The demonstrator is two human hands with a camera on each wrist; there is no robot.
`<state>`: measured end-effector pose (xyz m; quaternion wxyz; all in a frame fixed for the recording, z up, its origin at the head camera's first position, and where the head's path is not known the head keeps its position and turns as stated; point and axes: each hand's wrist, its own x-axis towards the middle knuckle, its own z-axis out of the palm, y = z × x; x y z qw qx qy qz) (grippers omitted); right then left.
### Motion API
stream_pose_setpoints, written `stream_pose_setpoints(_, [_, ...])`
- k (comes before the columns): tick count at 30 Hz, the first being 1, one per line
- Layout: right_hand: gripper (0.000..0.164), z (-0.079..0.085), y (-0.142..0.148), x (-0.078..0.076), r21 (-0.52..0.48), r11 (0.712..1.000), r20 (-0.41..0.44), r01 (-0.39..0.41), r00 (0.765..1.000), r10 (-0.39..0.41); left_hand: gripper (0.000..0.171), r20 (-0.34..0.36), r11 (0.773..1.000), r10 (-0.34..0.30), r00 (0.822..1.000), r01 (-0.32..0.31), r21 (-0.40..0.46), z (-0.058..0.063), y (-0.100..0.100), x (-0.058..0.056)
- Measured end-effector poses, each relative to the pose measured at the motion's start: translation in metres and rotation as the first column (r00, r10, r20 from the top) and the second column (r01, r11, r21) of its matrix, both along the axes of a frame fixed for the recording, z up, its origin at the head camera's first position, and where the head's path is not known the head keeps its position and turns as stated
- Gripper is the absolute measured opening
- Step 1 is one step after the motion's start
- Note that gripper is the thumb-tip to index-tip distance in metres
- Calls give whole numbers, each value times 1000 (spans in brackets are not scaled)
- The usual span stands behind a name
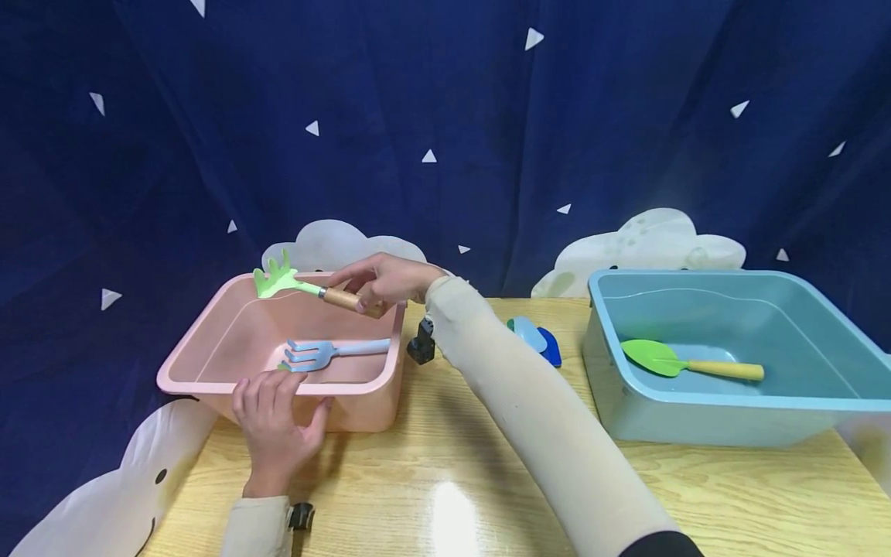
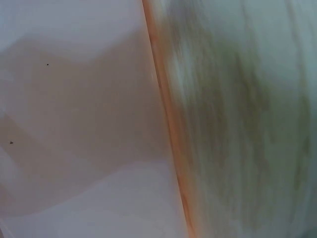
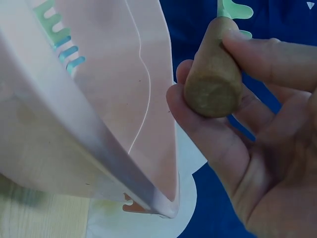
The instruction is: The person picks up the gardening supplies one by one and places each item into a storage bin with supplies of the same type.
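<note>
My right hand holds a small green hand rake by its wooden handle, above the right back part of a pink bin. The handle's butt end faces the right wrist camera, between thumb and fingers. My left hand grips the bin's front rim, fingers over the edge and thumb outside. Inside the bin lies a light blue hand fork. Green tines of another tool show beside it, the rest hidden. The left wrist view has only the bin's pale wall and blurred wood.
A blue bin stands at the right of the wooden table, with a green trowel inside. Between the bins lie light blue and dark blue pieces, partly behind my right sleeve. A navy curtain hangs behind.
</note>
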<state>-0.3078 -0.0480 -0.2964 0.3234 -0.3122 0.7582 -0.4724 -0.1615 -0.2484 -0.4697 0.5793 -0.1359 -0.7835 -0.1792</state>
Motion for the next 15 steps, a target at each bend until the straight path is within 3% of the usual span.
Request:
stream_pose_setpoints(9, [61, -1, 0, -1, -1, 1000, -19, 2, 1000, -2, 48, -1, 1000, 5, 1000, -5, -7, 1, -1, 0])
stream_pose_setpoints(15, [52, -6, -1, -8, -88, 993, -12, 80, 997, -82, 50, 12, 1000, -5, 1000, 5, -1, -1, -2, 1])
